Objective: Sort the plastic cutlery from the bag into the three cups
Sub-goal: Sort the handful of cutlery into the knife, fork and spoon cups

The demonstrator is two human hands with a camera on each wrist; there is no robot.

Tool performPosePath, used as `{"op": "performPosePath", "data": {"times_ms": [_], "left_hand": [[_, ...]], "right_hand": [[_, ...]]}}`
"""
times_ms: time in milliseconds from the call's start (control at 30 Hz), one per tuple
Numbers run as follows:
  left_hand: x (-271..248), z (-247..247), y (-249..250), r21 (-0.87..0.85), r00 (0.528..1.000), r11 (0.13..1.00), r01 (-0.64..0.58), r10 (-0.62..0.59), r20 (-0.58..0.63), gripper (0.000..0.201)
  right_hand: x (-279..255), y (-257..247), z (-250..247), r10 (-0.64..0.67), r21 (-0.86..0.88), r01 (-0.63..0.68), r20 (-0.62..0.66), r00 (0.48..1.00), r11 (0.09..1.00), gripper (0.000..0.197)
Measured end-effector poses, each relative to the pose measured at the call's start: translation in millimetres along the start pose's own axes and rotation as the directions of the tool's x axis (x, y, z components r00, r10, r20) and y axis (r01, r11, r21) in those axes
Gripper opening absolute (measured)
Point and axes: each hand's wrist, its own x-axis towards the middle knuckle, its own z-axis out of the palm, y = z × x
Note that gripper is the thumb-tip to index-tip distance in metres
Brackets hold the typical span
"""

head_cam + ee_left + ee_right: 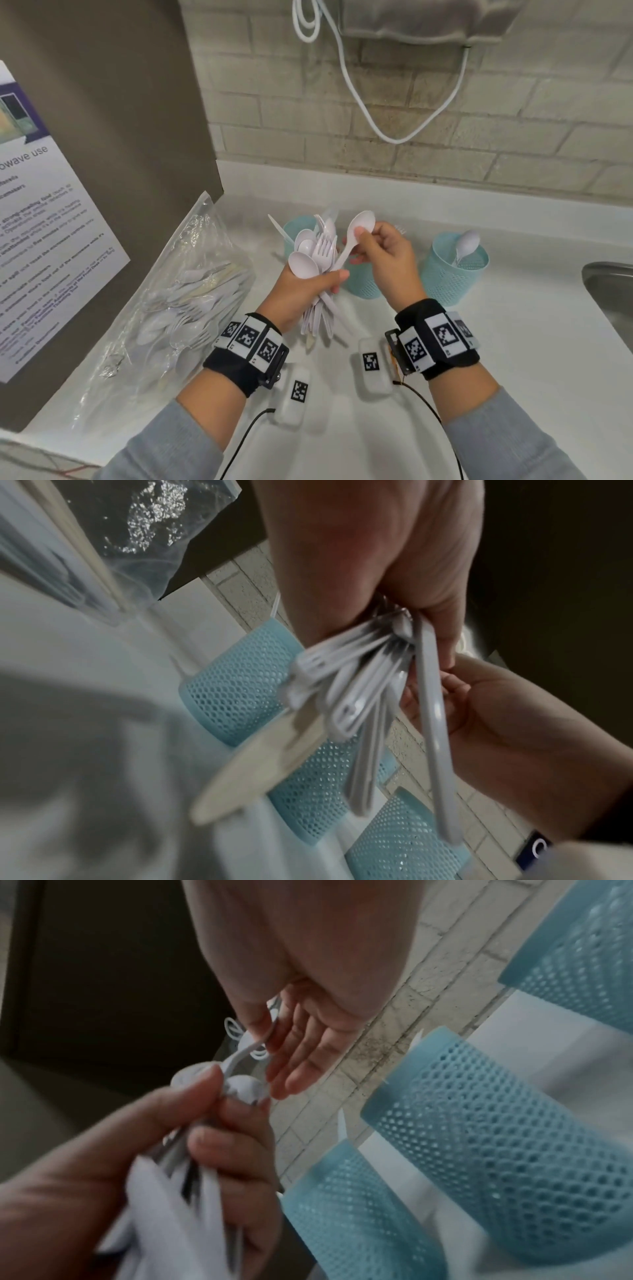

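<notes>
My left hand (318, 284) grips a bundle of white plastic cutlery (317, 253), spoons and forks fanned upward, above the white counter. My right hand (368, 234) pinches one white spoon (359, 222) near its bowl; the spoon's handle still reaches down to the bundle by my left thumb. Three teal mesh cups stand behind: the left cup (294, 228) holds a knife (279, 226), the middle cup (363, 282) is mostly hidden by my hands, and the right cup (452, 274) holds a spoon. A clear bag (178, 301) with more cutlery lies at the left. The left wrist view shows the bundle's handles (359, 696).
A steel sink (609, 294) cuts into the counter at the right. A brown panel with a printed notice (51, 222) stands at the left behind the bag. Two white tagged blocks (294, 394) lie near my wrists. A white cable (394, 137) hangs on the brick wall.
</notes>
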Motion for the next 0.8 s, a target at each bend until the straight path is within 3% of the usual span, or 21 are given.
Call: {"op": "performPosePath", "data": {"times_ms": [133, 300, 367, 433, 500, 533, 633, 800], "left_hand": [[-1, 1, 1, -0.041, 0.999, 0.999, 0.01, -0.008, 0.044, 0.023], [1, -3, -2, 0.003, 0.999, 1.0, 0.021, -0.021, -0.044, 0.02], [2, -3, -3, 0.047, 0.993, 0.998, 0.03, -0.024, -0.117, 0.014], [4, 0, -3, 0.077, 0.986, 0.997, 0.026, -0.013, -0.167, 0.015], [5, 7, -1, 0.091, 0.985, 0.996, 0.003, 0.013, -0.174, 0.012], [6, 10, -1, 0.103, 0.984, 0.995, -0.006, 0.024, -0.177, 0.011], [6, 14, -1, 0.149, 0.98, 0.989, 0.001, 0.028, -0.196, 0.024], [3, 9, -1, 0.087, 0.998, 0.996, 0.033, -0.028, -0.062, 0.021]], "right_hand": [[3, -22, -3, -0.017, 0.181, 0.033, -0.087, 0.996, 0.983, 0.011], [6, -38, -12, -0.11, 0.258, 0.163, -0.208, 0.972, 0.952, 0.012], [2, -37, -11, -0.161, 0.174, 0.181, -0.125, 0.979, 0.968, 0.008], [-6, -33, -2, -0.162, -0.02, 0.164, 0.062, 0.985, 0.986, 0.008], [-14, -26, 11, -0.057, -0.237, 0.112, 0.23, 0.972, 0.965, 0.03], [-17, -22, 17, 0.009, -0.36, 0.087, 0.256, 0.967, 0.929, 0.039], [-19, -14, 27, 0.041, -0.569, 0.11, 0.247, 0.968, 0.815, 0.042], [-13, -17, 23, 0.003, -0.423, 0.061, 0.149, 0.989, 0.904, 0.02]]}}
